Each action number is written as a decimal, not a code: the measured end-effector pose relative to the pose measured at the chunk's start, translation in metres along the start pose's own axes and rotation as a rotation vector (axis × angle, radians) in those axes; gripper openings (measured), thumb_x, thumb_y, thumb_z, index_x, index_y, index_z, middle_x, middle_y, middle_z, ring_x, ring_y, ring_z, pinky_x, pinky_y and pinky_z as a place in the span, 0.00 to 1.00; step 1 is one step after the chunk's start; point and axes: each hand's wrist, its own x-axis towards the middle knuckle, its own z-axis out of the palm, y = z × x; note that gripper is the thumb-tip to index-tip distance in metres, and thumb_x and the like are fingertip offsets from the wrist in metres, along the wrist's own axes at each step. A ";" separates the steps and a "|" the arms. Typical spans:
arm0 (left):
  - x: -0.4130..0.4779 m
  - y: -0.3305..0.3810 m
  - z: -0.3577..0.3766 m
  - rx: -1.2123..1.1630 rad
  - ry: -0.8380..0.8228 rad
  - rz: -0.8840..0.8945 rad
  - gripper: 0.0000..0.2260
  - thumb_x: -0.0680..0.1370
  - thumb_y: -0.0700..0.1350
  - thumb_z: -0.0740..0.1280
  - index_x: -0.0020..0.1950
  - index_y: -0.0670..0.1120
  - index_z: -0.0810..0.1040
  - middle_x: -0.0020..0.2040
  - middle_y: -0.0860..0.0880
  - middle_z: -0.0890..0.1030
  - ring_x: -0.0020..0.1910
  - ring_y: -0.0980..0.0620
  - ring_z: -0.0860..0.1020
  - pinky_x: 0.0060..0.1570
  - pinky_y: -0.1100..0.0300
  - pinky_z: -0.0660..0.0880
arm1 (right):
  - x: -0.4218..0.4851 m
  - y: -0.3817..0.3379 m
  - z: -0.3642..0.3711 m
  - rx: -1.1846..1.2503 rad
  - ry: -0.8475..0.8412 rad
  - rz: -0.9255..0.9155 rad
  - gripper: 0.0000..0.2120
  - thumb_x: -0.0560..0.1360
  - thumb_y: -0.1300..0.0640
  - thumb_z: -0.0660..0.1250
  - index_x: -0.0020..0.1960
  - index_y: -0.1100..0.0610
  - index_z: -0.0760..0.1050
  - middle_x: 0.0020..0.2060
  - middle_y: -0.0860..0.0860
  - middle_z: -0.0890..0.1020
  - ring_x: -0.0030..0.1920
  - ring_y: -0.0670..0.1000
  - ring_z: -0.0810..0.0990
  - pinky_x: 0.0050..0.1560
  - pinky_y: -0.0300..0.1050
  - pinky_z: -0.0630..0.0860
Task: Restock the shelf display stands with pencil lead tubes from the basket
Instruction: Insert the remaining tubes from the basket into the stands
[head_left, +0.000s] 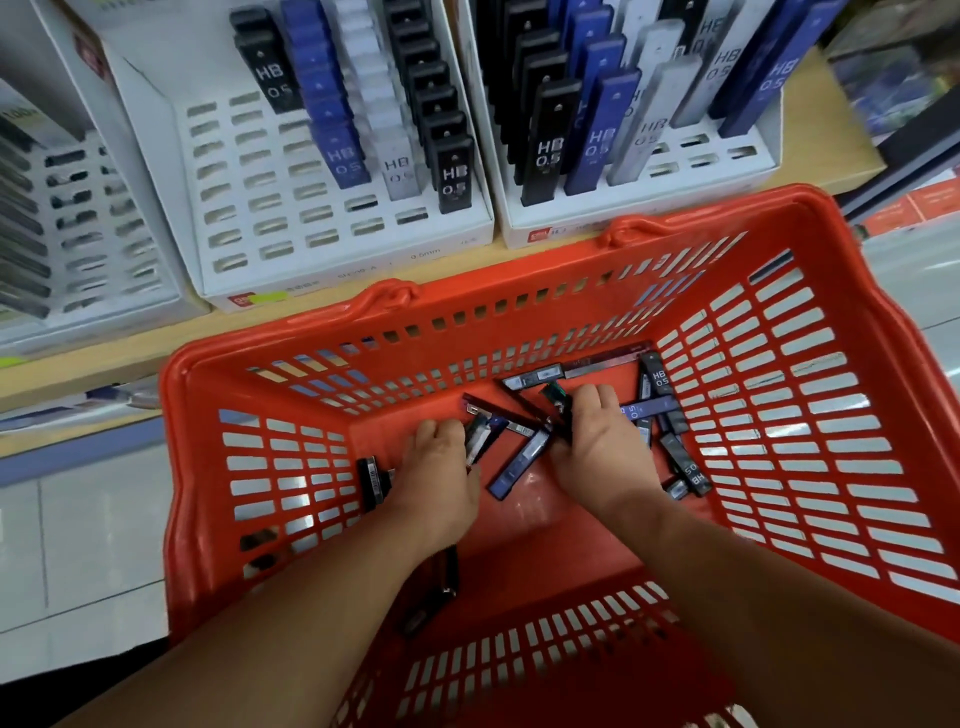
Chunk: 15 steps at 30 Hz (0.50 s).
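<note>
Both my hands reach down into a red plastic basket (779, 395) whose floor is strewn with several black, blue and grey pencil lead tubes (519, 460). My left hand (441, 473) has its fingers curled around a grey-and-black tube (477, 436). My right hand (597, 447) curls its fingers on a dark tube (558, 402) near the basket's middle. Behind the basket, two white display stands stand on the shelf: the left stand (249, 208) has many bare slots, the right stand (649, 202) is fuller.
A wooden shelf edge (104, 358) runs behind the basket. A third stand (88, 228) with dark items sits at far left. Pale floor tiles (78, 545) show left of the basket, and an aisle opens at the right.
</note>
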 end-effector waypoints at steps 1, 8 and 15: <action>-0.002 0.002 -0.004 -0.053 -0.023 -0.013 0.06 0.83 0.45 0.64 0.54 0.49 0.66 0.52 0.51 0.71 0.51 0.52 0.73 0.50 0.59 0.70 | -0.001 -0.002 -0.006 0.029 0.002 0.010 0.13 0.77 0.59 0.68 0.55 0.55 0.64 0.58 0.53 0.69 0.49 0.58 0.78 0.50 0.54 0.77; -0.027 0.021 -0.047 -0.247 -0.039 0.072 0.11 0.84 0.49 0.63 0.64 0.48 0.66 0.46 0.50 0.79 0.46 0.50 0.82 0.46 0.52 0.79 | -0.014 -0.015 -0.054 0.238 -0.098 0.197 0.14 0.74 0.60 0.71 0.55 0.54 0.69 0.45 0.52 0.80 0.43 0.53 0.81 0.37 0.42 0.78; -0.055 0.039 -0.090 -0.300 0.017 0.104 0.06 0.80 0.46 0.69 0.51 0.47 0.73 0.38 0.48 0.76 0.32 0.53 0.75 0.32 0.56 0.72 | -0.052 -0.034 -0.096 0.467 -0.277 0.197 0.06 0.75 0.63 0.72 0.47 0.58 0.76 0.32 0.54 0.80 0.28 0.52 0.77 0.27 0.42 0.74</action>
